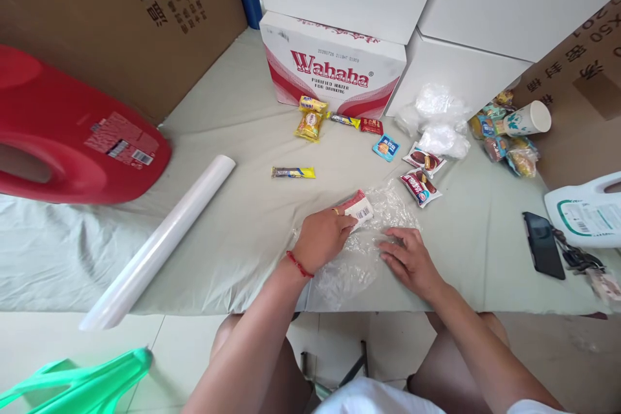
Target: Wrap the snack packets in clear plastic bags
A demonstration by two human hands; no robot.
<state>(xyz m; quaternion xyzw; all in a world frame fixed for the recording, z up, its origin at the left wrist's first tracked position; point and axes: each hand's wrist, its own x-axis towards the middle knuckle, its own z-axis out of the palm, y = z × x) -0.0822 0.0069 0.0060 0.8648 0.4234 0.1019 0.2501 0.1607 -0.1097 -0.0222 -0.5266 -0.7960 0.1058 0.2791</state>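
My left hand (321, 237) is closed on a red and white snack packet (358, 207), holding it at the mouth of a clear plastic bag (356, 259) that lies on the grey-green table cloth (252, 220). A red string bracelet is on that wrist. My right hand (406, 260) lies flat on the bag with its fingers stretched out, pressing the plastic down. Two red snack packets (421, 174) lie just beyond the bag to the right.
A white roll (160, 239) lies at the left, beside a red jug (63, 136). Yellow and blue snacks (310, 123) sit before a Wahaha carton (334, 71). Crumpled plastic bags (439, 119), a paper cup (528, 119), more snacks, a black phone (543, 246) and a white jug (587, 210) are at the right.
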